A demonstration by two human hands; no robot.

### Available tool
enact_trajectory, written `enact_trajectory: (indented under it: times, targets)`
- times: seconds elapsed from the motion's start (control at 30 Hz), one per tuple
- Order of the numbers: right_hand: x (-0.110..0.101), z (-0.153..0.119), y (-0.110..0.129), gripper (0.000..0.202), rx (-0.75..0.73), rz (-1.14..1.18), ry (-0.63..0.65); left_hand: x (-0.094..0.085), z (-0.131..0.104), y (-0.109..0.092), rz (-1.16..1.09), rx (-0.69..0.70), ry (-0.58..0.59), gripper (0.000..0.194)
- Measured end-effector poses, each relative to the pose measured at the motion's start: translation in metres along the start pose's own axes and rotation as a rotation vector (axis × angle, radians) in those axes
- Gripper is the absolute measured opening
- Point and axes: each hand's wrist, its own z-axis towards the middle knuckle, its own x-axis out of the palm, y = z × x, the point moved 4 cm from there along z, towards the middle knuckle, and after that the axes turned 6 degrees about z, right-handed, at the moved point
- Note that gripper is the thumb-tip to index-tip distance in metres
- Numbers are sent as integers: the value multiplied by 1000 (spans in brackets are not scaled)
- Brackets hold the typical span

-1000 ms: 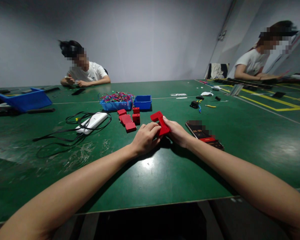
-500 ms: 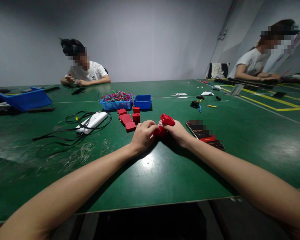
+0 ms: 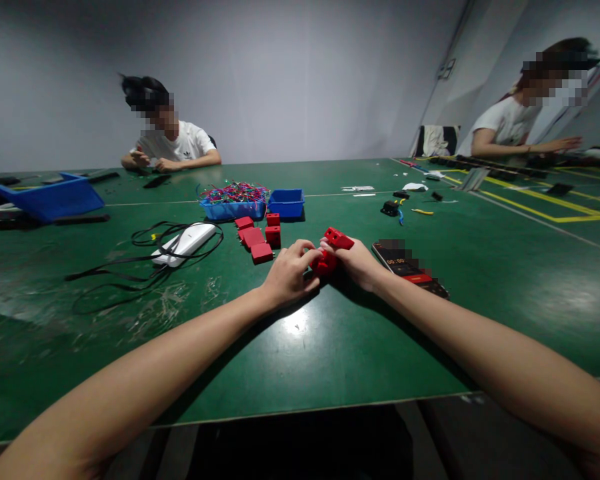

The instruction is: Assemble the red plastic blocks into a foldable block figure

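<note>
Both the left hand [image 3: 289,275] and right hand [image 3: 359,265] clasp a red plastic block [image 3: 330,250] between them, loose red blocks [image 3: 258,239] just beyond the left.

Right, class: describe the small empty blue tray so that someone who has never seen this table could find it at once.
Start at the green table and find the group of red blocks ahead of the left hand. Just beyond them stand two blue trays side by side. The small blue tray is the right one: it holds nothing, while its neighbour is heaped with coloured wires.
</note>
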Motion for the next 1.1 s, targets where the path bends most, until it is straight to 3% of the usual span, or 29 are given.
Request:
enact_trajectory:
  times: [0.23, 0.47, 0.73, 1.1]
  targets:
    - [-1, -1, -1, 43, -6, -53, 5, 4, -1, 0, -197, 23, 34, 36]
    - [1, -3, 1, 44, 17, -71, -3, 4, -4, -6, -9, 145, -27, 23]
    - [5, -5, 3, 41, 4, -98, 95, 0, -2, -12, 72, 196, -74, 27]
    - [8, -6, 4, 34, 17, -75, 115, -1, -2, -15, 79, 207, -12, 29]
